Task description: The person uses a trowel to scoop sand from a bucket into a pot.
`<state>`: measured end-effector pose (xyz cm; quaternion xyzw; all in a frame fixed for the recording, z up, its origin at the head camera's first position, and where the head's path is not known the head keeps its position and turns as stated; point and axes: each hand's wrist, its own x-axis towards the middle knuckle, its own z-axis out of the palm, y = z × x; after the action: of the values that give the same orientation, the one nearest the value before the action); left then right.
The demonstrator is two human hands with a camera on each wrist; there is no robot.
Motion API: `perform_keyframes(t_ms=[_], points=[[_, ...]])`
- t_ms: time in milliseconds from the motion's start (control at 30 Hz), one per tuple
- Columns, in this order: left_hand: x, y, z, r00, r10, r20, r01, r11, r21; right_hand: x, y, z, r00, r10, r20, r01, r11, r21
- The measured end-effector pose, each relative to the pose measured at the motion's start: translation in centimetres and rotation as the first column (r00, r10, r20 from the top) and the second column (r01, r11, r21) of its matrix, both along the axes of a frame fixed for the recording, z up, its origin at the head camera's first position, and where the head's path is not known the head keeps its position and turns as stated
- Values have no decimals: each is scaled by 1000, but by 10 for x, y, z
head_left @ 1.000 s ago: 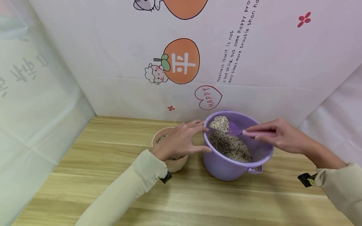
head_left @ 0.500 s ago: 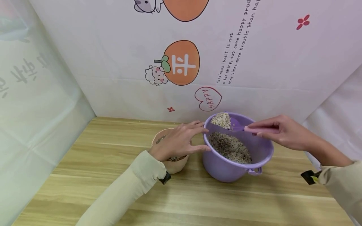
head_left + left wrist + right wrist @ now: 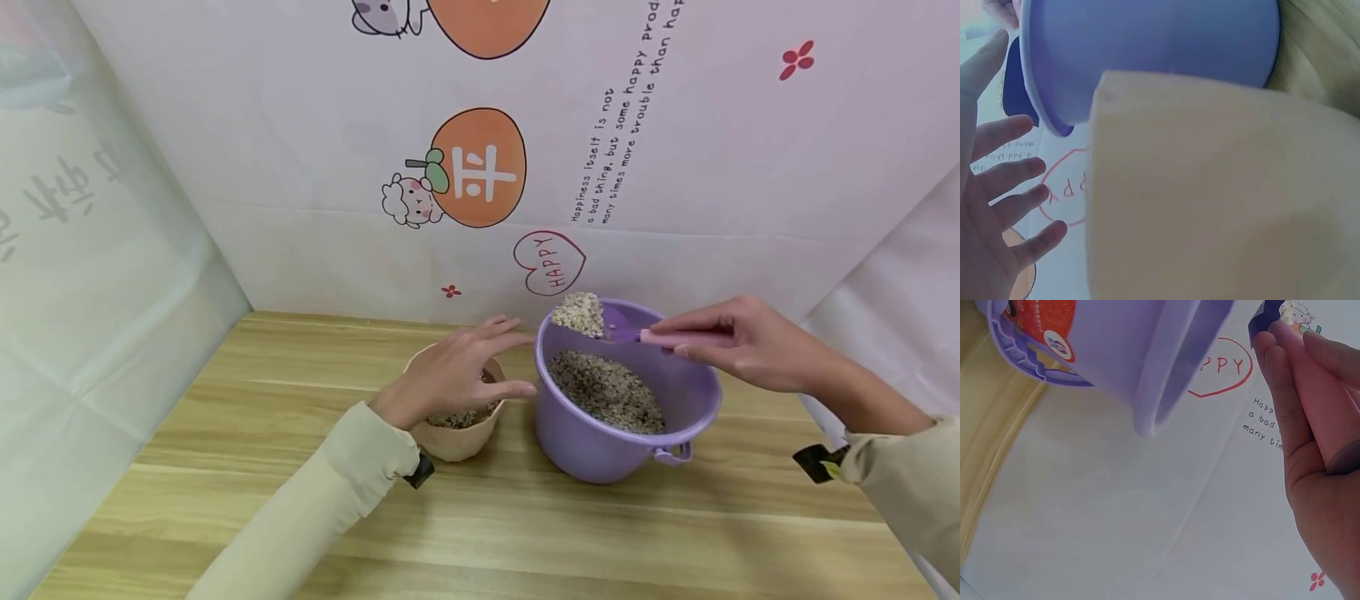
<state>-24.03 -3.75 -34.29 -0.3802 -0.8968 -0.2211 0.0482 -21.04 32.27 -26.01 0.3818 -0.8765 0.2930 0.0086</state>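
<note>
While pale, streaky wooden boards [image 3: 315, 517] run back to a white printed sheet [image 3: 315, 125] in the head view, a smooth lilac bucket [image 3: 592, 454] stands upright on them, part-filled with coarse, speckled grains [image 3: 603, 396]. Above its opening, near the far left rim, the right hand [image 3: 750, 346] grips the pink handle [image 3: 693, 339] of a purple scoop [image 3: 622, 327], whose blade carries a paler heap [image 3: 579, 315]. Just left of the bucket sits a peach pot [image 3: 453, 446] (grains lie in it too); the left hand [image 3: 450, 371], fingers spread and holding nothing, reaches across its mouth and hides part of it, fingertips just beside the bucket's rim.

From the left wrist, the pot's plain, matt wall blocks much of the bucket, and the left hand's fingers fan apart to one side.

From the right wrist, fingers and thumb close around the rounded pink handle, which has a grey end [image 3: 1344, 456]; the bucket shows a red label [image 3: 1044, 322] and a notched carrying handle [image 3: 1019, 365].
</note>
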Motion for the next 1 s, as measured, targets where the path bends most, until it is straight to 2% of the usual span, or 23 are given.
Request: perform_keyframes(t_ms=[100, 400, 700, 867, 1000], points=[[-1, -7, -1, 1000, -5, 11, 5, 1000, 21, 0, -4, 2, 1000, -2, 3, 2, 1000, -1], [-7, -29, -8, 1000, 10, 2, -10, 1000, 12, -1, -17, 6, 1000, 13, -17, -13, 1000, 15], [-8, -58, -17, 996, 62, 56, -61, 998, -24, -3, -29, 8, 997, 67, -27, -67, 998, 13], [-8, -73, -21, 995, 63, 76, -61, 998, -29, -5, -38, 8, 997, 80, -22, -80, 997, 16], [-8, -82, -24, 997, 45, 63, -44, 999, -28, -5, -46, 7, 996, 85, -8, -85, 996, 11]])
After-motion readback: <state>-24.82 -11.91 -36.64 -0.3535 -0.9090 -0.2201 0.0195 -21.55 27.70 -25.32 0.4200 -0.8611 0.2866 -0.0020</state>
